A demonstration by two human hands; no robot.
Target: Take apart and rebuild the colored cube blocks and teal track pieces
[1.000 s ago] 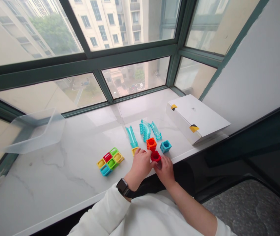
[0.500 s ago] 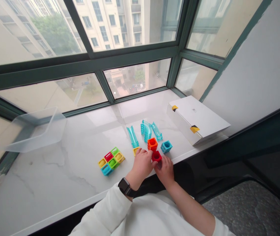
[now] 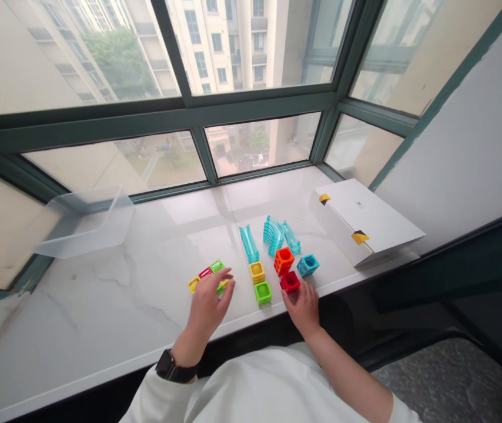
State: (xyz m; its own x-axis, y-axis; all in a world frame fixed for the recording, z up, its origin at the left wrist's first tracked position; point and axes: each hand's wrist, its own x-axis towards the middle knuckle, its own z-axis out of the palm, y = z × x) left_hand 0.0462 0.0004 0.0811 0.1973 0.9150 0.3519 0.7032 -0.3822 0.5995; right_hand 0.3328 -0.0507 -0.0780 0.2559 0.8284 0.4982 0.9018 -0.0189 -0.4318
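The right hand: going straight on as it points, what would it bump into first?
Most likely the red block, which the right hand seems to touch; the orange block stands just beyond, though exact depth is hard to judge.

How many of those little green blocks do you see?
3: one green block nearest the counter's edge, just in front of a yellow block; another at the far corner of the cluster; one peeking past the left hand, which may hide more.
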